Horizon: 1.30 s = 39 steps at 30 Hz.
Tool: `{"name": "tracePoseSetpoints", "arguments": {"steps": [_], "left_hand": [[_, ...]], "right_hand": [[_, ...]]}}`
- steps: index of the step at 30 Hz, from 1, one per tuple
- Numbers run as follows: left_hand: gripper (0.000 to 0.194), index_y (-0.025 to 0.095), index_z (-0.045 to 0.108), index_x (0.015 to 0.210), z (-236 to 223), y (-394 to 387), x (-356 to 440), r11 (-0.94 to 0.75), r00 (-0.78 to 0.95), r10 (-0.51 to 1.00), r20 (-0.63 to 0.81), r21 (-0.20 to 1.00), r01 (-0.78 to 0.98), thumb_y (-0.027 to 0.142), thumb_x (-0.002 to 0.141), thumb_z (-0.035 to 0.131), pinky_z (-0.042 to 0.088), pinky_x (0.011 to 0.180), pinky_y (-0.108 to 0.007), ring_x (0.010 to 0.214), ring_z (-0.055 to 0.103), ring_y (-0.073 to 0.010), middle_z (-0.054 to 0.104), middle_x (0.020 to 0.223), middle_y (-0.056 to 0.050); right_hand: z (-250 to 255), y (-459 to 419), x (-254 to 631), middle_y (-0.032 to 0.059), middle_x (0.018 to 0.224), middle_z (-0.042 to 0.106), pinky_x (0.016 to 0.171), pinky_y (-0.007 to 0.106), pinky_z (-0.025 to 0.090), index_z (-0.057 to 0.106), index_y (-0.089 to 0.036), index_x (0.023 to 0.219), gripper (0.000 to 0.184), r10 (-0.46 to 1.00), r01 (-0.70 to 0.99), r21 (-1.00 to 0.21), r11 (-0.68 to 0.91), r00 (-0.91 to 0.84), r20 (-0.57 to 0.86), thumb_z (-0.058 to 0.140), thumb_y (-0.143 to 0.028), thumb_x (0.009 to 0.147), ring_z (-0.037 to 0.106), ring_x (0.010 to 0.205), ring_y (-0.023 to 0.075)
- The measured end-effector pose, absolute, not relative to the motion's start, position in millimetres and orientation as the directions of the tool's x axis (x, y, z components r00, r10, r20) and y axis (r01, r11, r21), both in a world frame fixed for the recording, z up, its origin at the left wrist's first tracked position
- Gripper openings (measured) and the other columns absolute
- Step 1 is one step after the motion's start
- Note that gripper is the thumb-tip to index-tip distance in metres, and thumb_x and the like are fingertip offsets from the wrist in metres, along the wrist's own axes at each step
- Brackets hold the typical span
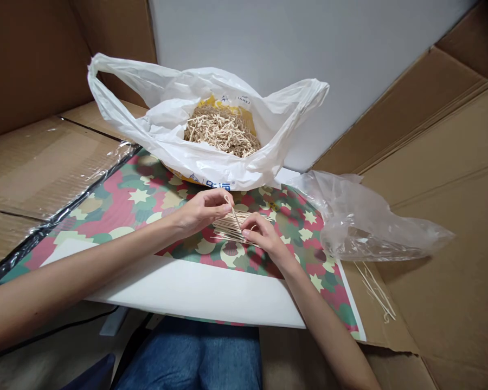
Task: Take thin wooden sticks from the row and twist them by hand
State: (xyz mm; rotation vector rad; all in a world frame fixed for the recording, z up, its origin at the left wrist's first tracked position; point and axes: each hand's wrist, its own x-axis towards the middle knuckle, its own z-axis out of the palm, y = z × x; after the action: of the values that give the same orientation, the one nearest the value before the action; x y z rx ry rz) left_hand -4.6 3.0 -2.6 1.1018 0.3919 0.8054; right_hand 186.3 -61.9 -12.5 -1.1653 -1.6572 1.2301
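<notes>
My left hand (203,209) and my right hand (262,234) pinch the two ends of one thin pale stick (235,215), which slants between them. Under the hands lies a flat pile of the same sticks (228,228) on a board with a red, green and cream star pattern (146,197). Behind it, an open white plastic bag (162,116) holds a heap of tangled pale sticks (222,130).
A crumpled clear plastic bag (361,222) lies to the right of the board. A few loose sticks (376,292) rest on the cardboard at lower right. Cardboard flaps surround the spot, a white panel stands behind, and my blue-jeaned legs (195,355) are below.
</notes>
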Motion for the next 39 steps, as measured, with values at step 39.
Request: {"name": "tracePoseSetpoints", "arguments": {"steps": [39], "left_hand": [[0.017, 0.013, 0.054, 0.078, -15, -7, 4, 0.348, 0.748, 0.662, -0.048, 0.904, -0.249, 0.025, 0.074, 0.065, 0.044, 0.063, -0.024, 0.070, 0.059, -0.0136, 0.059, 0.075, -0.002]], "right_hand": [[-19, -68, 172, -0.0042, 0.061, 0.052, 0.053, 0.023, 0.036, 0.045, -0.020, 0.071, 0.016, 0.993, -0.102, -0.995, 0.015, -0.113, 0.026, 0.054, -0.030, 0.079, 0.048, 0.056, 0.0110]]}}
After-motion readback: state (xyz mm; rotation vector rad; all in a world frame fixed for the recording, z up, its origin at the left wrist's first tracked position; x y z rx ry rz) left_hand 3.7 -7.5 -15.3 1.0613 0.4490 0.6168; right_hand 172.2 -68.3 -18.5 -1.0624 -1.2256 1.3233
